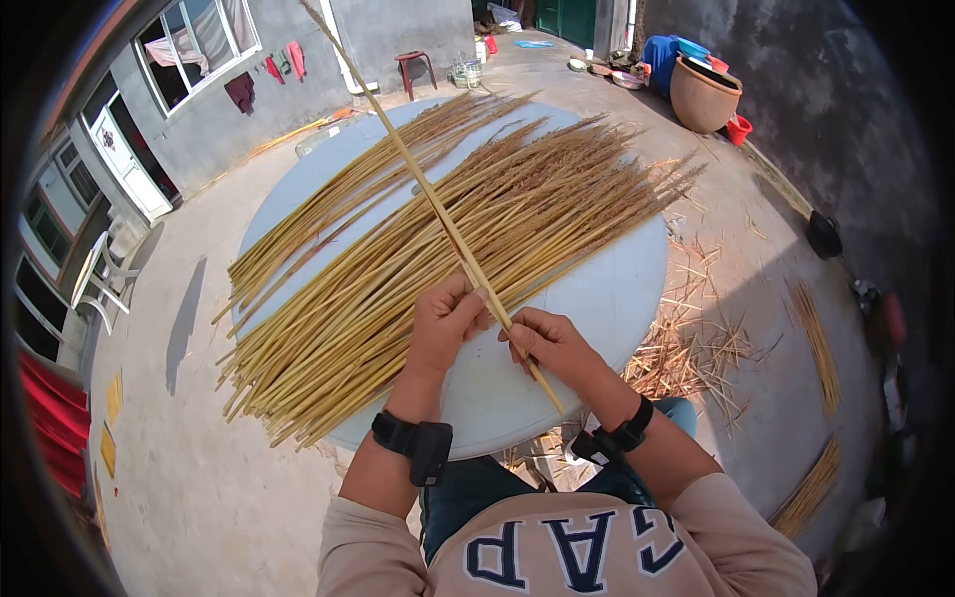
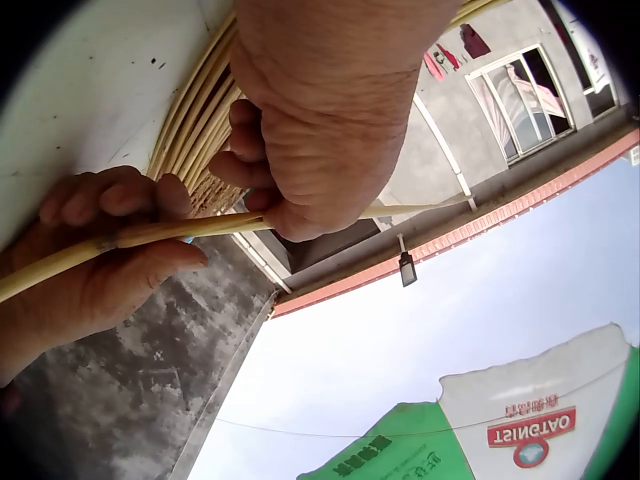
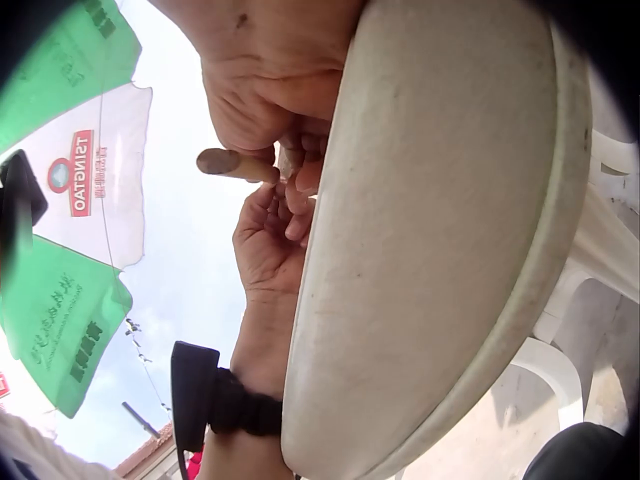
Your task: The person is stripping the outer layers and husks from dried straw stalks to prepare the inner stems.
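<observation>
A long yellow-tan dry stalk (image 1: 423, 184) slants across the head view, passing through both hands above a round pale table (image 1: 622, 294). My left hand (image 1: 448, 316) pinches it between thumb and curled fingers. Just below, my right hand (image 1: 552, 343) grips the same stalk near its lower end. In the right wrist view the stalk's cut end (image 3: 216, 162) sticks out past the right hand (image 3: 265, 70). The left wrist view has a darker joint on the stalk (image 2: 150, 233) by the right thumb. Under the hands lies a thick pile of stalks (image 1: 368, 298) with brown feathery heads.
A thinner row of stalks (image 1: 318, 214) lies on the table's far left. Broken straw litter (image 1: 696, 348) covers the ground at right, with small bundles (image 1: 818, 348) beyond. A clay pot (image 1: 704, 95), a stool (image 1: 416, 72) and a white chair (image 1: 99, 279) stand around the yard.
</observation>
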Demonstrator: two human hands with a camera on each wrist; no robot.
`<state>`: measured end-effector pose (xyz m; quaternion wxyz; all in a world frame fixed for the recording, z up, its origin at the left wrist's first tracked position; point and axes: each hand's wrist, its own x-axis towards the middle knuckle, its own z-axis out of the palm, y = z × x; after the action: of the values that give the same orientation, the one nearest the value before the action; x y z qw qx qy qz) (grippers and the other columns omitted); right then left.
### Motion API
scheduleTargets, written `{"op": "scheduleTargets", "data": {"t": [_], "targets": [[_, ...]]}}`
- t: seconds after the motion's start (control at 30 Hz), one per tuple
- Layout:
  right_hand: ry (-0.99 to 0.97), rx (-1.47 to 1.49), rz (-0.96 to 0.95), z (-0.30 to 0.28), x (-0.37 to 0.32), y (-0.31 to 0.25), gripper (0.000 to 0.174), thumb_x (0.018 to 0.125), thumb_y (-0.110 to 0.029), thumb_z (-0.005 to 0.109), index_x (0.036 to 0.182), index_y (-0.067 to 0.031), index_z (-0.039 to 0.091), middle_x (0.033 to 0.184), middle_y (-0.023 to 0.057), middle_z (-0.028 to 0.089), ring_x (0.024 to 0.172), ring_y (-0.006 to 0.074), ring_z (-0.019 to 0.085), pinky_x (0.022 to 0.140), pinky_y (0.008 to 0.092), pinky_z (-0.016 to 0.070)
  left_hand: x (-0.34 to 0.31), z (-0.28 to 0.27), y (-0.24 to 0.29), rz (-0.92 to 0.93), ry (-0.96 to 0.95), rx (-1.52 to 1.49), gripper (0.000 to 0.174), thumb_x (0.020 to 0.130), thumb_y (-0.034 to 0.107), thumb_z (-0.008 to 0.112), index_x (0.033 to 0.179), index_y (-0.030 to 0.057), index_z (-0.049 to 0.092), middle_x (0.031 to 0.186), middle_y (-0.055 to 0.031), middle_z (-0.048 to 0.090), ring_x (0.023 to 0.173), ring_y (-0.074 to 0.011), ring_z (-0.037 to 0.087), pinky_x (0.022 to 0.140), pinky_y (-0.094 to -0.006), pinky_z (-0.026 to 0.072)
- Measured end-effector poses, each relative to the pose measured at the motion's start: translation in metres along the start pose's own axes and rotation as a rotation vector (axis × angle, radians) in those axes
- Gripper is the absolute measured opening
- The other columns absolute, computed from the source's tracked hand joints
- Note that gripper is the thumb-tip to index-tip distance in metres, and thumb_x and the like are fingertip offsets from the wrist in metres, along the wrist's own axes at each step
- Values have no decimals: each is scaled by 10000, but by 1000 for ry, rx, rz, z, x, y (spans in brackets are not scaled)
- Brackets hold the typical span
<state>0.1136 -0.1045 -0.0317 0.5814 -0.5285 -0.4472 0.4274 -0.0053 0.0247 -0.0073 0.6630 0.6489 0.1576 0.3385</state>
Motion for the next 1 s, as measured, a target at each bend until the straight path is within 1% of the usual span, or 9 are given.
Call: {"op": "scheduleTargets", "data": {"t": [0.2, 0.43, 0.53, 0.63, 0.7, 0.77, 0.83, 0.93, 1.0], "targets": [[23, -31, 13, 1, -4, -5, 268, 909, -286, 510, 843, -30, 560, 631, -1, 530, 525, 60, 496, 474, 197, 401, -5, 10, -2, 4, -204, 220, 143, 825, 127, 560, 721, 30, 577, 531, 10, 515, 443, -32, 397, 408, -193, 302], [183, 79, -147, 4, -1, 5, 249, 906, -247, 513, 850, -14, 579, 614, 3, 538, 495, 63, 487, 444, 212, 405, -6, 15, 1, 46, -182, 241, 133, 836, 127, 543, 765, 29, 598, 557, 0, 536, 448, -19, 392, 407, -167, 293], [256, -30, -135, 5, -1, 4, 265, 914, -238, 488, 818, -2, 561, 603, 27, 535, 487, 78, 486, 445, 222, 407, -6, 17, -1, 64, -152, 264, 130, 835, 117, 537, 760, 27, 594, 554, 1, 538, 449, -21, 394, 409, -168, 295], [401, 18, -149, -2, 11, 12, 297, 922, -242, 452, 779, 5, 534, 580, 47, 515, 469, 97, 483, 438, 227, 407, -14, 16, 4, 129, -150, 300, 123, 834, 99, 529, 749, 25, 581, 549, -6, 537, 445, -28, 401, 412, -168, 304], [554, 54, -31, -9, 13, 10, 324, 926, -253, 424, 756, 9, 512, 557, 62, 495, 449, 123, 475, 429, 254, 410, -21, 19, 15, 198, -188, 319, 115, 832, 85, 525, 749, 23, 573, 544, -12, 533, 442, -33, 406, 413, -167, 311], [596, 60, -32, -11, 13, 11, 325, 936, -262, 407, 753, -10, 499, 558, 41, 470, 453, 103, 450, 424, 242, 388, -33, 27, 40, 144, 96, -78, 97, 799, 44, 517, 724, 3, 564, 522, -39, 513, 421, -58, 419, 404, -195, 327], [633, 74, -30, -11, 13, 10, 327, 946, -272, 390, 750, -28, 485, 558, 20, 445, 458, 82, 424, 420, 230, 366, -36, 16, 61, 299, 76, -222, 98, 791, 55, 509, 719, 1, 547, 524, -75, 518, 401, -80, 423, 396, -194, 345], [578, 41, -118, -8, 11, 10, 319, 922, -248, 421, 733, 0, 489, 561, 88, 498, 500, 168, 513, 482, 303, 432, -48, 18, 81, 141, -80, -267, 101, 783, 67, 508, 715, 1, 542, 550, -92, 547, 407, -84, 442, 393, -194, 351], [512, -111, -249, -3, 8, 9, 313, 921, -239, 423, 731, 2, 483, 585, 96, 508, 533, 175, 525, 507, 298, 429, -56, 40, 85, -108, -317, 62, 208, 857, 169, 516, 791, -17, 582, 561, -89, 564, 416, -78, 436, 388, -191, 349]]}}
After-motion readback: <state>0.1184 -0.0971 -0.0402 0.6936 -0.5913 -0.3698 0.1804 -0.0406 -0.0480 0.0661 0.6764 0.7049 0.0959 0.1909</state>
